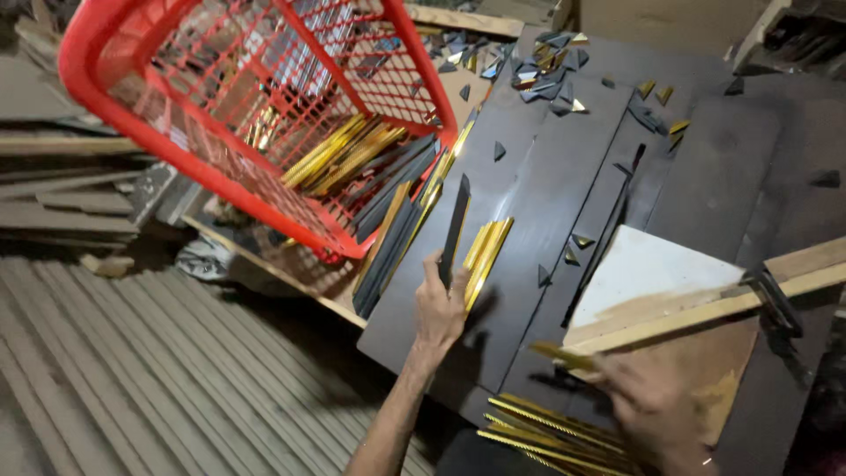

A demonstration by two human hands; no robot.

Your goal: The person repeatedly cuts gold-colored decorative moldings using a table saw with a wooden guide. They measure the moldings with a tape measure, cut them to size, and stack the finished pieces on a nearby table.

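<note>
At the far left, grey ribbed boards (132, 370) are lying in rows below the tabletop (546, 176), and above them a red plastic mesh basket (256, 115) is tilting on its side, with gold and black moulding strips (370, 167) spilling out of its open mouth onto the dark surface. Near the middle, the left hand (441, 308) is closing its fingers around a long black moulding strip (455, 225), holding it upright on edge just beside a few short gold strips (485, 256). Further right, the blurred right hand (648, 401) is pinching a short gold piece (564, 356) above a stack of gold beaded strips (546, 436). Small triangular offcuts (551, 66) are lying scattered across the upper tabletop, and a pale wooden batten (705, 308) is crossing a white panel (652, 269).
</note>
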